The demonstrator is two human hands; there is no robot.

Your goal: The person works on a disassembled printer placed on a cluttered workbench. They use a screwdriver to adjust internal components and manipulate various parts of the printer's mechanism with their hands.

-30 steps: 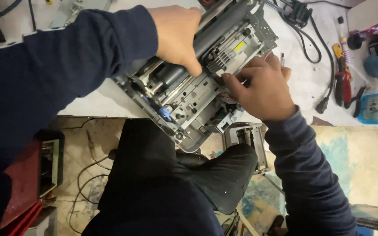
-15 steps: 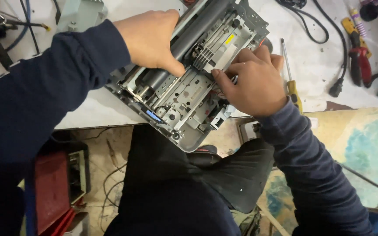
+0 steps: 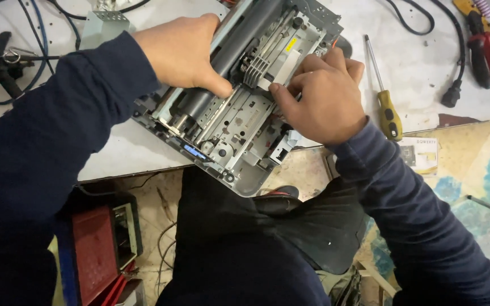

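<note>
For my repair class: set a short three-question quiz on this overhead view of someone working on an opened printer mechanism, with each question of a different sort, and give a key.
1. True or false: the left hand rests on the dark roller of the printer mechanism.
2. Which tool lies on the white table just beside the right hand?
A. hammer
B. yellow-handled screwdriver
C. tape measure
3. Fill in: the red-handled pliers lie at the top ____ corner of the view.

Key: 1 true; 2 B; 3 right.
</note>
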